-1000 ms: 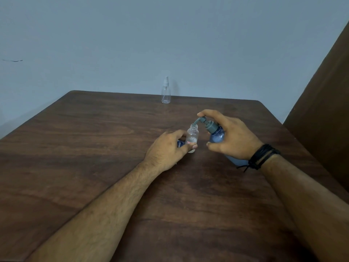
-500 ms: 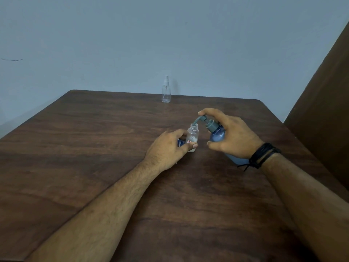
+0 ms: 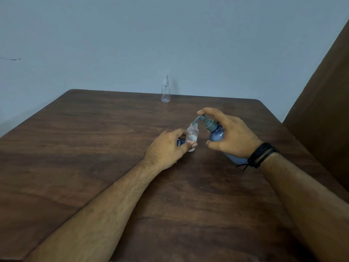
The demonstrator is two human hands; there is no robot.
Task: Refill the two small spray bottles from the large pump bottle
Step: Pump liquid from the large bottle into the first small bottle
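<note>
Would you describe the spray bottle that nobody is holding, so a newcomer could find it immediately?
Start at the wooden table and look to its far edge by the wall. The clear spray bottle stands there upright and alone; unlike the open bottle being filled, its sprayer cap is on.

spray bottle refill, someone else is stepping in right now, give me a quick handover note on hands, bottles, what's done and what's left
Left hand: grips the open small bottle upright on the table, cap off.
Right hand: grips the tilted large pump bottle, index finger on the pump head, nozzle over the small bottle's mouth.
Second spray bottle: stands capped by the table's far edge, looks empty.
Done: first bottle opened, some whitish fill inside.
Left: finish pumping, recap it (something blue shows under the left hand, perhaps its cap), then open, fill and recap the far bottle.
</note>
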